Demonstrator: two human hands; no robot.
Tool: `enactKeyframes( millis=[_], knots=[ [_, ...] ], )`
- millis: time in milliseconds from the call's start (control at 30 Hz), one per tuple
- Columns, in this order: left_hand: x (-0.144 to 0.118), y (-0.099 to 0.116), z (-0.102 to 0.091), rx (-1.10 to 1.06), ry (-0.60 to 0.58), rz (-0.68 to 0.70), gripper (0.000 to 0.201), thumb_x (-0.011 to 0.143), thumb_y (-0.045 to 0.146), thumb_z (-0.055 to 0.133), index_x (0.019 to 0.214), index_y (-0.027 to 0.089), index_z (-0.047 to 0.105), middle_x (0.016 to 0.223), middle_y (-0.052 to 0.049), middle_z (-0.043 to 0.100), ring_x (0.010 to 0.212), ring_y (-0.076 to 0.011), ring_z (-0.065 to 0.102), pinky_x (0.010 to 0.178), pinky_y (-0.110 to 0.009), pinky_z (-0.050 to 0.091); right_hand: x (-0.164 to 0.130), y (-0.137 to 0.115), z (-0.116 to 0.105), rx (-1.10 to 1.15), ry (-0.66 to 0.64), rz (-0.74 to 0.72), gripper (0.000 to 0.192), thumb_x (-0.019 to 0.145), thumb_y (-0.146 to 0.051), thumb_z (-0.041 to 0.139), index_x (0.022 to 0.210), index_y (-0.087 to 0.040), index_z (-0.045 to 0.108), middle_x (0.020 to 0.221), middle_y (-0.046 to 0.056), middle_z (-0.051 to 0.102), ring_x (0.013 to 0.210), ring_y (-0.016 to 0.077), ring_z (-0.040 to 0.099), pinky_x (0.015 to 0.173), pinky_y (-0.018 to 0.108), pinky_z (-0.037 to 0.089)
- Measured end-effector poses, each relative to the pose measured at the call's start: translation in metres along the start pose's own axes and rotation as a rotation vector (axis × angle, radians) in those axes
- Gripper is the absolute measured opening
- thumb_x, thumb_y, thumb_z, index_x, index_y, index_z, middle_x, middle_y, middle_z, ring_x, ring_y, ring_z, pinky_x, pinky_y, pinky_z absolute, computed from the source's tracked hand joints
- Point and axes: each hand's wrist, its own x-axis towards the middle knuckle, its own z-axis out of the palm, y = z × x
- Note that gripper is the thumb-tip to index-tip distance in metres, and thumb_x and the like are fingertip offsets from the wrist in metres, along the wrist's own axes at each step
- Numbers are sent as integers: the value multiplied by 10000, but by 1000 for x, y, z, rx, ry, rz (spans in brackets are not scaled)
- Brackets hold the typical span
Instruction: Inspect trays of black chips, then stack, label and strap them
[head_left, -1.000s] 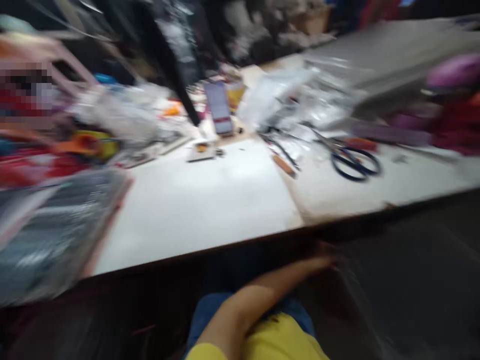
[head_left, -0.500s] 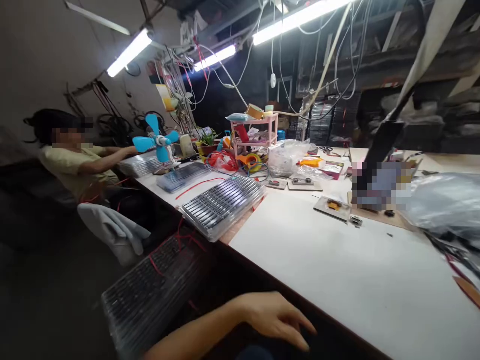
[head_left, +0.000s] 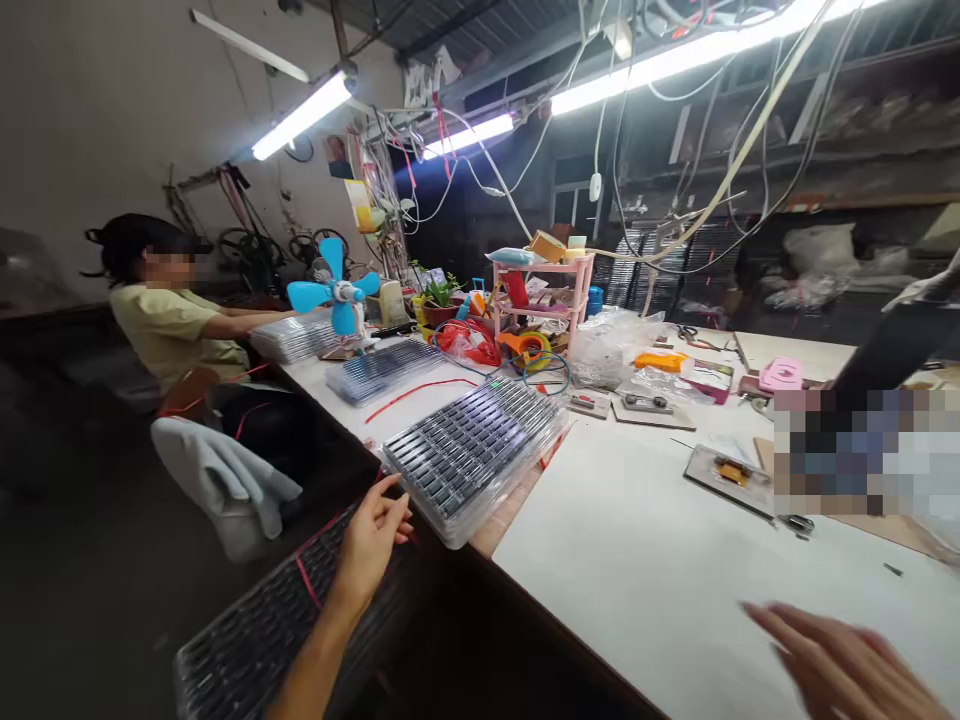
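My left hand (head_left: 373, 535) is at the near left corner of a clear plastic tray stack (head_left: 472, 445) filled with rows of small dark metal parts. Its fingers are loosely bent and apart, with nothing visible in them; I cannot tell whether the fingertips touch the tray. Over the white tabletop (head_left: 637, 570) at the lower right, my right hand (head_left: 847, 655) appears blurred, its fingers stretched out and holding nothing visible. Below my left forearm lies another tray stack (head_left: 247, 630) of dark parts, tied with red string.
A co-worker (head_left: 169, 310) sits at the far left, hands at another tray stack (head_left: 292, 335). A blue fan (head_left: 341, 290), a pink shelf (head_left: 544, 290) and an orange tape dispenser (head_left: 529, 350) stand behind. A small metal fixture (head_left: 727, 480) lies to the right.
My left hand has risen from below the table edge, leftward to the tray's corner. My right hand has come into view at lower right. The view has shifted slightly.
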Motion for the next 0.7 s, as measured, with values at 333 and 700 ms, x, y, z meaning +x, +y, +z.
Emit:
enactKeyframes(
  millis=[333,700],
  knots=[
    [32,-18,7,56,-24,-33,763,697,620,631,1294,153,543,621,45,547,557,-135,561,517,-243,484,219,-28,128,-111,-359,-90,348,883,-144,430,1204,-170,565,1196,130,586,1044,261,552,855,406,456],
    [34,-15,0,-62,136,-73,473,685,498,698,1018,163,724,573,27,549,486,-96,460,428,-200,374,268,-20,203,36,-272,141,371,845,-428,398,959,-186,655,995,154,644,889,327,627,724,465,485]
  ],
)
